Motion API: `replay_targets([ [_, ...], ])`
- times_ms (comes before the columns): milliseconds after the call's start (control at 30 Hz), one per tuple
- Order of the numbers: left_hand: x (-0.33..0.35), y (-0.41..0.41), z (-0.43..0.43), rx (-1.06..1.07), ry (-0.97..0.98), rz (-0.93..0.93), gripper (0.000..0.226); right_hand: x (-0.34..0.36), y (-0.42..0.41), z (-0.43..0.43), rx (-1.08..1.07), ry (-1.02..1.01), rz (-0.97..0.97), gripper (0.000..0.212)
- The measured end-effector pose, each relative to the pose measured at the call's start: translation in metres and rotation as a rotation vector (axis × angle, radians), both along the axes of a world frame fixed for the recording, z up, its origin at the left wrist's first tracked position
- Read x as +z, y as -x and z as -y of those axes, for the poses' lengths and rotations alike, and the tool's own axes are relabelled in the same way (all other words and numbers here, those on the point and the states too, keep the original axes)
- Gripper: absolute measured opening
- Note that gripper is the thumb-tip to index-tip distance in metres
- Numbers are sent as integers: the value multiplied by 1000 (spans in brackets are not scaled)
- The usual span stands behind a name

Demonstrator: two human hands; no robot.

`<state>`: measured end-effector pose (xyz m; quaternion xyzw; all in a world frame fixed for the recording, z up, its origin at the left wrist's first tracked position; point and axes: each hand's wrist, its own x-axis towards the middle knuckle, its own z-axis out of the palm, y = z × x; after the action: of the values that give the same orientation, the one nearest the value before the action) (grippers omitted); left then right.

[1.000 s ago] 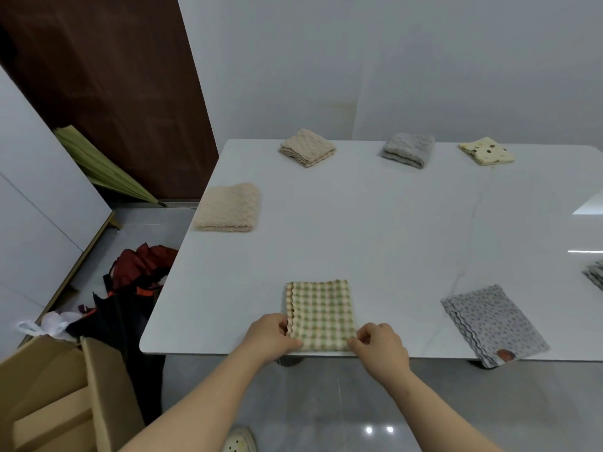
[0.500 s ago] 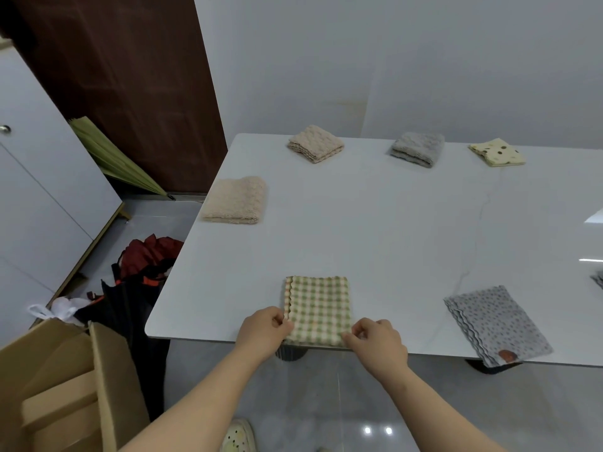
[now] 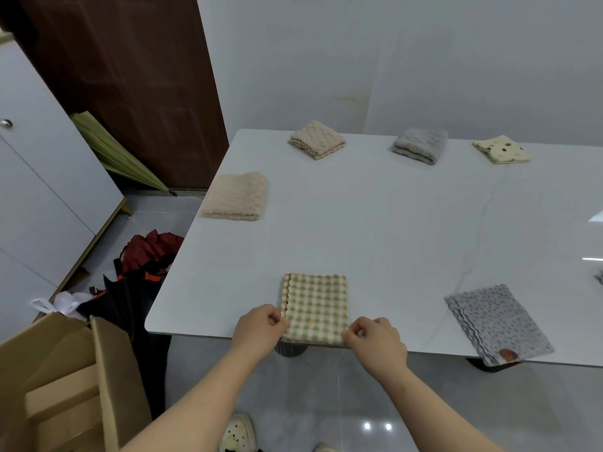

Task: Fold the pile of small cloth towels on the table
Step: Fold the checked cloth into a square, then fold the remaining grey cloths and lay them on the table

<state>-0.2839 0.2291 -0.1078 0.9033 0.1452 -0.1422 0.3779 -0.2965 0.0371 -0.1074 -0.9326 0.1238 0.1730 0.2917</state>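
Only the head view is on hand. At the right edge of the frame a scrap of patterned cloth (image 3: 599,277) is cut off, too little showing to say what it is. The near edge of the green checked towel (image 3: 315,308) is partly hidden behind the two hands. A round brownish mark sits at the near corner of the grey dotted towel (image 3: 496,321); what it is cannot be made out. That corner overhangs the table (image 3: 375,223) rim.

Container: one open cardboard box (image 3: 107,370) on the floor at lower left, cropped by the frame. Inside it only layered cardboard shows; any other contents are hidden.

Hands: left hand (image 3: 259,331) has its fingers curled and pinches the near left corner of the checked towel. Right hand (image 3: 375,340) likewise pinches the near right corner. Both forearms are bare.

The checked towel lies flat, folded into a rectangle, at the near edge of the table, scalloped edge to the left.

Other towels, all folded and well apart: beige towel (image 3: 236,196) at the left edge; tan towel (image 3: 317,139), grey towel (image 3: 419,145) and yellow spotted towel (image 3: 501,149) along the far edge.

On the floor left of the table is a heap of dark and red fabric (image 3: 143,265). A white cabinet (image 3: 39,190) stands beyond it. A shoe (image 3: 238,435) shows at the bottom edge.
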Motion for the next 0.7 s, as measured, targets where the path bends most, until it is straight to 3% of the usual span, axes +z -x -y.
replay_targets([
  [167, 1, 1, 5, 93, 32, 28, 11, 0, 0, 0, -26, -20, 36, 10],
  [233, 2, 0, 10, 82, -40, 71, 27, 1, 0, -1, -81, -57, 88, 12],
  [300, 5, -2, 16, -4, -158, 178, 37, 1, 2, -1, -72, -61, 172, 25],
  [400, 7, -6, 26, -281, -243, 216, 45, 3, 0, -3, 119, -23, 211, 48],
  [500, 0, -7, 29, -408, -278, 98, 59, 4, -9, -8, 311, 82, 143, 55],
  [700, -3, -12, 22, -432, -326, -4, 88, 11, -35, -2, 322, 24, -124, 70],
])
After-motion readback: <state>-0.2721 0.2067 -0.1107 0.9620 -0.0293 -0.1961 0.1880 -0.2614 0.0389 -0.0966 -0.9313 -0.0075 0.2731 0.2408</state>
